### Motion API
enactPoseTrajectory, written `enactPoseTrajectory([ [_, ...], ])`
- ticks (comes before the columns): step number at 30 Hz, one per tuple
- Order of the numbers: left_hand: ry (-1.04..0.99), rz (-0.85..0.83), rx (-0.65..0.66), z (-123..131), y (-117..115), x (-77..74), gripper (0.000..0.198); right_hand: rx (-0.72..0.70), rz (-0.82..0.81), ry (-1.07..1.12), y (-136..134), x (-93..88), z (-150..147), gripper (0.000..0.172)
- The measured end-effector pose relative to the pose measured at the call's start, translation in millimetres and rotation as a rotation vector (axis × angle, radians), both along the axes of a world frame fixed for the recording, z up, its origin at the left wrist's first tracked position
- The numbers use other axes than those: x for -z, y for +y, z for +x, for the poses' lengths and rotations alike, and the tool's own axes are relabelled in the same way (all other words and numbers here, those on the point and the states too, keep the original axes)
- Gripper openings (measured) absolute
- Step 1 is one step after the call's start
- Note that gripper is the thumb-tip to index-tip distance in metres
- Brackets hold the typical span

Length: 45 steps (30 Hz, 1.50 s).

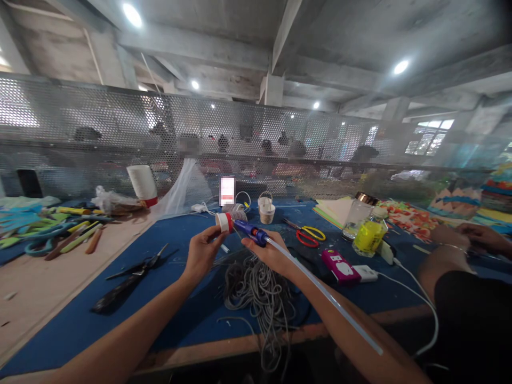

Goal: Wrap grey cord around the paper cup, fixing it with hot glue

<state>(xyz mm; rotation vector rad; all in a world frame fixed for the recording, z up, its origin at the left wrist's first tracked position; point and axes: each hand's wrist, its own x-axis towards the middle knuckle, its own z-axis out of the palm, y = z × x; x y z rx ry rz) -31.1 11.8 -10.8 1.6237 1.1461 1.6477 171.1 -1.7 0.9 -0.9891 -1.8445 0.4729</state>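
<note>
My left hand [201, 252] is closed around a small white cup with a red rim [224, 221], held up over the blue mat [188, 314]. My right hand [269, 253] grips a blue glue gun [251, 231] whose tip points at the cup. A long clear glue stick [320, 290] runs back from the gun along my right forearm. Below both hands lies a tangle of grey cord [260, 293].
Black shears [130, 277] lie on the left of the mat, red-and-yellow scissors [306, 234] and a pink phone [339, 265] on the right. A yellow bottle [369, 234], a glass jar [359, 213] and small finished cups [266, 209] stand behind. Another person's arms [460, 250] rest at right.
</note>
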Motion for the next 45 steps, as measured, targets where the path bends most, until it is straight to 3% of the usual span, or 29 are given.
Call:
enactPoseTrajectory([
  [28,-0.09,-0.014,0.038,-2.4,-0.9,-6.2,0.037,-0.03,-0.017,-0.015,-0.8,0.4,-0.5,0.038],
  [37,-0.151,-0.088,0.065,-1.3,-2.5,-8.6,0.037,-0.13,-0.394,0.182,7.3,-4.3,1.8,0.045],
  [39,-0.155,-0.099,0.063,-1.8,-1.2,-7.2,0.038,-0.057,-0.365,0.218,13.5,-5.6,4.6,0.045],
  [45,-0.228,-0.132,0.074,-3.6,4.9,0.1,0.038,0.255,-0.073,0.271,44.6,-6.5,31.7,0.034],
])
